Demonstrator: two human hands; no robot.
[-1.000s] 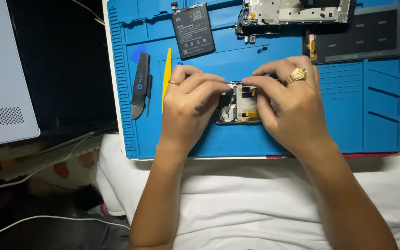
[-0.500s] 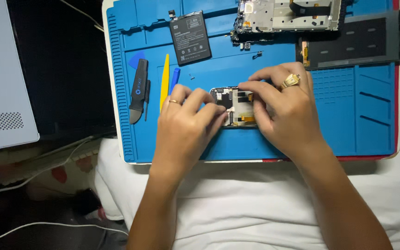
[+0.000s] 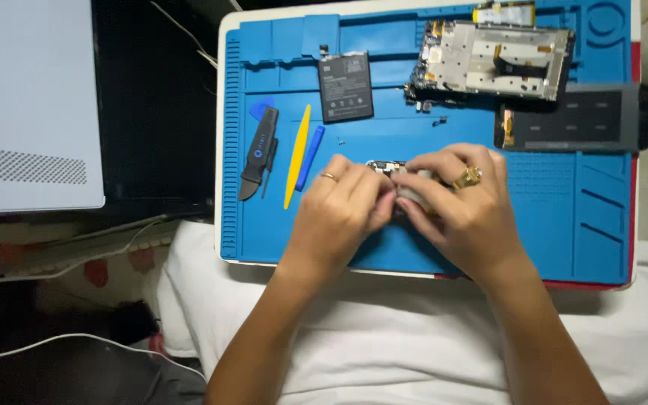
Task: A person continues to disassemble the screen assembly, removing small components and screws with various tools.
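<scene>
1. Both hands have closed in over the small phone circuit-board assembly since half a second ago, so now only its far edge peeks out where before most of it showed.
2. Left hand, thin ring on it, has fingers curled and pinched onto the board's left side.
3. Right hand, chunky gold ring, is clamped over the right side, fingertips meeting the left ones.
4. Board sits mid-way on the blue silicone repair mat.
5. Left of the hands: yellow plastic pry stick, blue spudger, black handled opening tool.
6. Far side: flat black phone battery, bare metal phone frame, dark phone back panel.
</scene>
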